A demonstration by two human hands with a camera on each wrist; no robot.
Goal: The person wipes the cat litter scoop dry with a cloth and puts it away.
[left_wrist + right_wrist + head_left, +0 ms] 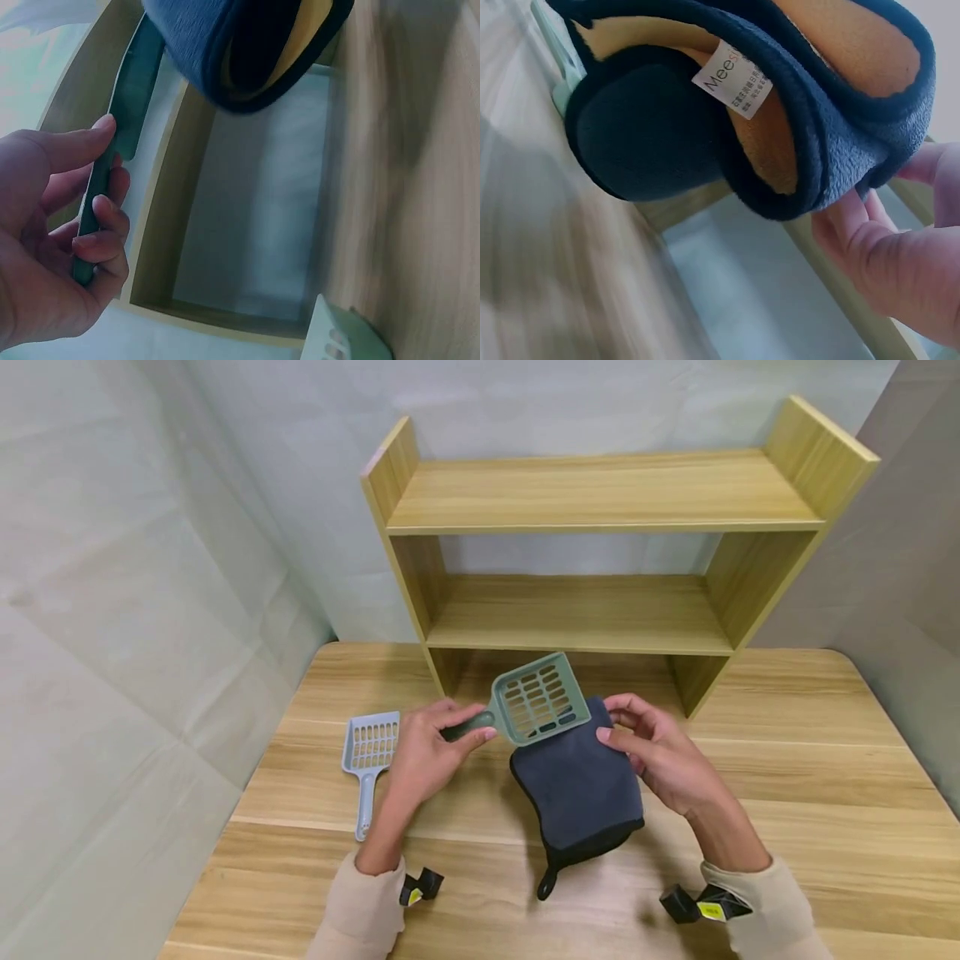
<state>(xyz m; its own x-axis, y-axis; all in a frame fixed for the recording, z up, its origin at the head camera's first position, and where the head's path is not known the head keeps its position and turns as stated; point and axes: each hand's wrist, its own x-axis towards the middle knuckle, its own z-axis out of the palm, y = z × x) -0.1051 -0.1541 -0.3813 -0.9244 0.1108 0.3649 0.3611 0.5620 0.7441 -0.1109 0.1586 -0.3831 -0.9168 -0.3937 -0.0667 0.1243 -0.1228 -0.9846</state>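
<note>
My left hand (431,747) grips the handle of a green slotted litter scoop (517,693), raised off the table with its blade angled right. My right hand (667,756) pinches the upper right edge of a folded dark blue plush cloth (581,789). Black trim and a hanging loop show on the cloth; its tan inside and a white label (733,79) appear in the right wrist view. The scoop's blade overlaps the cloth's top edge in the head view; whether they touch I cannot tell. A light blue-grey litter scoop (366,785) lies left of my left hand.
A wooden shelf unit (581,614) stands at the back of the wooden table (810,827), behind both hands. Pale cloth walls (135,635) enclose the left side and back.
</note>
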